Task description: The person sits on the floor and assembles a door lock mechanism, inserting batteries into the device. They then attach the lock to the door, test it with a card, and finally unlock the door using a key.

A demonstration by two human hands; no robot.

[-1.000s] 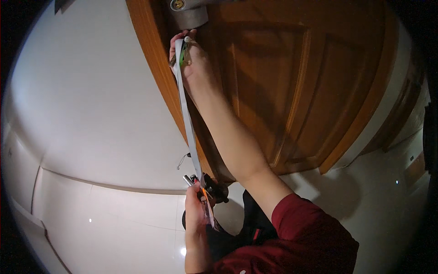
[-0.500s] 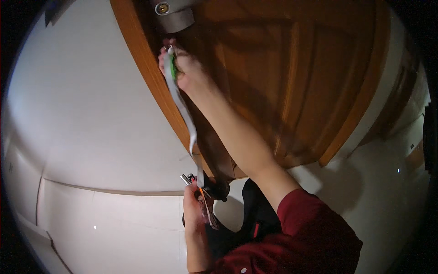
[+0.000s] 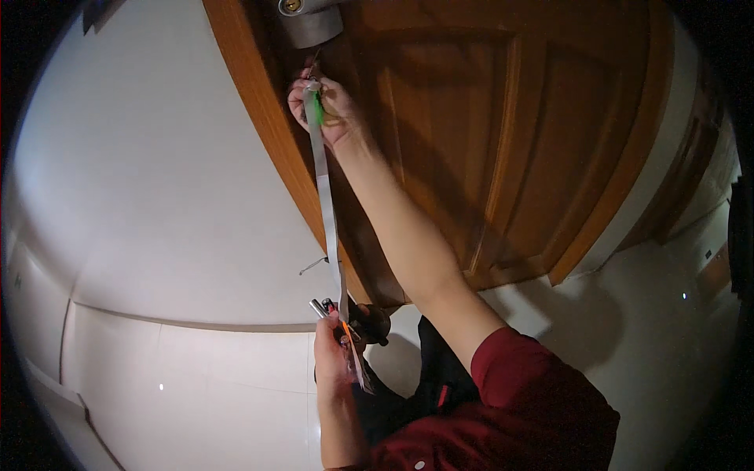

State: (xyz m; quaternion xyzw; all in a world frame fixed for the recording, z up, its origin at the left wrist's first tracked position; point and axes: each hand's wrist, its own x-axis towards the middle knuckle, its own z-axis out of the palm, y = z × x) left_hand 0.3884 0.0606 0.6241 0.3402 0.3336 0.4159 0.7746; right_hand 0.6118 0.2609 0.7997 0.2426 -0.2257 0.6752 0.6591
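Observation:
Just below the metal lock fitting [image 3: 311,28] on the brown wooden door [image 3: 448,141], my right hand [image 3: 334,110] is closed on a key [image 3: 316,58], which points up from the fingertips. A bright green tag [image 3: 318,108] shows against the palm, with a grey lanyard strap [image 3: 326,184] hanging from there. The strap runs down to my left hand [image 3: 331,349], which is closed low in front of me on a bundle. Out of that bundle stick a silver tube [image 3: 318,308] and a slim orange piece [image 3: 346,331]; its other parts are too small to name.
A white wall [image 3: 157,173] stands left of the wooden door frame [image 3: 263,118]. Pale floor tiles [image 3: 220,361] lie below. A thin dark cord [image 3: 312,265] juts out beside the strap. One dark shoe [image 3: 375,323] shows by the foot of the door frame.
My right hand has turned a little, bringing the key into view above the fingers. The strap, wavy before, now hangs straighter. My left hand has stayed nearly in place.

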